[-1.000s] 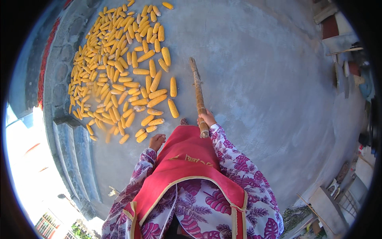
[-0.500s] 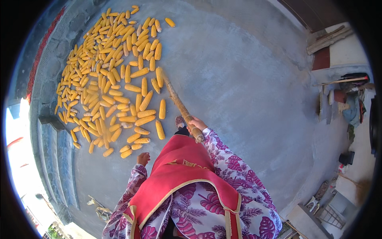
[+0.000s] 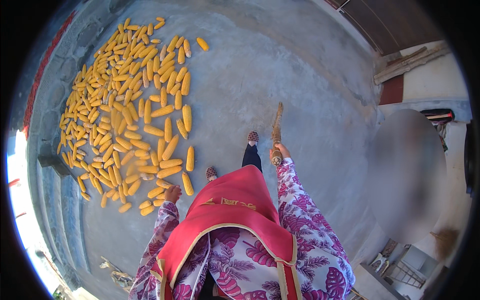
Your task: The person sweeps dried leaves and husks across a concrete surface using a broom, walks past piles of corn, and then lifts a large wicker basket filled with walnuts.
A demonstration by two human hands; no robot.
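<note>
My right hand [image 3: 283, 151] is closed round a tan, segmented stick like bamboo [image 3: 277, 131]. Its thick cut end is nearest me, and the rest extends away above the concrete. My left hand [image 3: 173, 193] hangs low by the near right edge of the spread of corn cobs [image 3: 171, 147], fingers loosely apart, with nothing visible in it. Husked and yellow, the cobs cover the ground on the left, and a single corn cob [image 3: 202, 44] lies apart at the far end. Whether the left hand touches any cob I cannot tell.
Grey concrete floor [image 3: 310, 95] stretches ahead and to the right. Steps [image 3: 65, 220] and a stone ledge [image 3: 47, 120] border the left. Logs [image 3: 410, 65] lean at the far right, where a blurred patch hides part of the wall. A broom [image 3: 444, 240] stands at the right.
The stick has swung from the cobs' edge to the right, pointing more straight ahead. My right hand has moved right with it. Both feet now show in front of me.
</note>
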